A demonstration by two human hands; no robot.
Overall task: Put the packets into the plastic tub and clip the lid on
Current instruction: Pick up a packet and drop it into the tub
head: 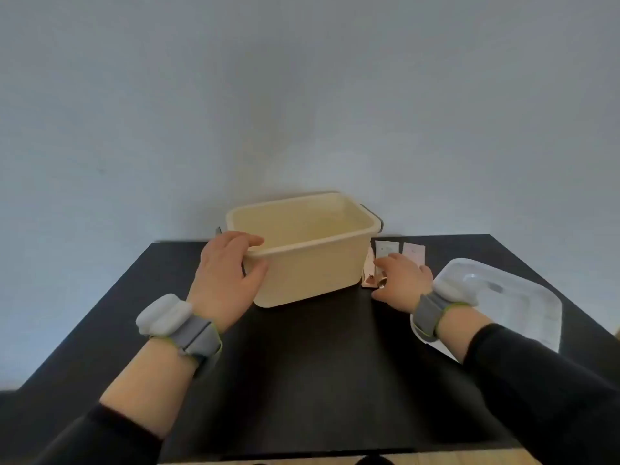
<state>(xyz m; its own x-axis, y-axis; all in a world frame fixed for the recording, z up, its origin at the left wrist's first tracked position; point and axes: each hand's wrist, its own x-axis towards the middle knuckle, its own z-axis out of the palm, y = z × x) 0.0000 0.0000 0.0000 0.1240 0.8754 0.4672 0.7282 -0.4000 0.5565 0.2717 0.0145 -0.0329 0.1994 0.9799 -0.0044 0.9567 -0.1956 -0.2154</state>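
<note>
Packets (pixel 389 251): three or so flat sachets lying in a row on the dark surface (pixel 318 364), just right of the tub (pixel 302 250), the nearest one touching or almost touching its wall. They look thin, light and limp, probably slick film; best pinched by an edge or slid off the surface, since a flat lie gives little to grip. Right hand (pixel 402 283) rests over their near ends, fingers curled down on them; whether any packet is actually pinched cannot be told. Tub: cream plastic, open, appears empty, stiff-walled, with dark clip handles at both ends; light enough to skid, so bracing makes sense. Left hand (pixel 228 276) grips its near-left corner, thumb on the outside wall and fingers hooked over the rim. Lid (pixel 503 303): pale translucent, lying flat on the surface at far right, partly under the right forearm; not yet fitted.
</note>
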